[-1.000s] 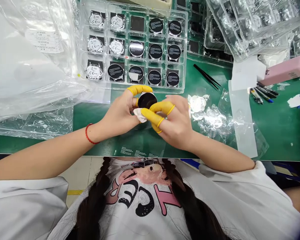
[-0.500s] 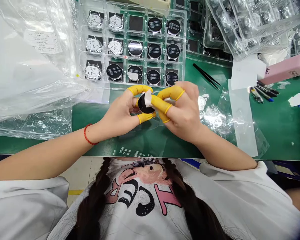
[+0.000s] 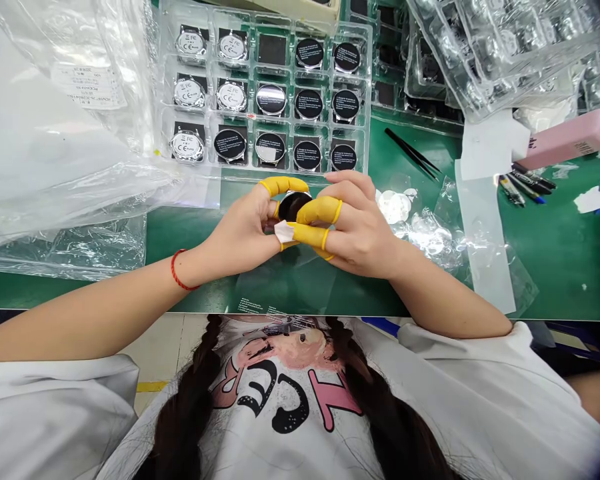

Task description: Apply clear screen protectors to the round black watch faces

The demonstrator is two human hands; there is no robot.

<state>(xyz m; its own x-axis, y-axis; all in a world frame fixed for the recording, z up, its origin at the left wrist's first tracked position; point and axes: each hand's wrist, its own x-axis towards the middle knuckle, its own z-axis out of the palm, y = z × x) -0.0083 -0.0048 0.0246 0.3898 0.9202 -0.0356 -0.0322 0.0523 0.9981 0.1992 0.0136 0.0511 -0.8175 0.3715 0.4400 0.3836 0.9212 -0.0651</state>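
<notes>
Watch in L grip, cloth at its near edge, job looks partway

L hand (image 3: 253,227) clamped round the watch (image 3: 291,205), dark glass up, yellow-covered fingers at the far and near edges. R hand (image 3: 363,230) has fingertips together, pinching a small white cloth (image 3: 283,232) at the near side of the watch. R fingers overlap part of the glass; can't tell if cloth is actually pressing on it, contact pt is hidden.

Status (my read): mid-wipe on this 1 pc, not back in a pocket yet. Tray (image 3: 369,100) just beyond the grip: 9 pcs w/ black printed faces up, 5 w/ white CE-marked discs up, mostly far L. Middle pocket of far row shows only its dark pad, prob. this pc's slot. Can't confirm which group is done vs. left; if black-faced = done, approx. 5 + the one in hand remain.

R of the grip: loose round clear/white films (image 3: 395,205) on the bench, black tweezers (image 3: 413,153) beyond them, pink bottle (image 3: 567,141) well apart. Big plastic bag (image 3: 65,133) off L.
</notes>
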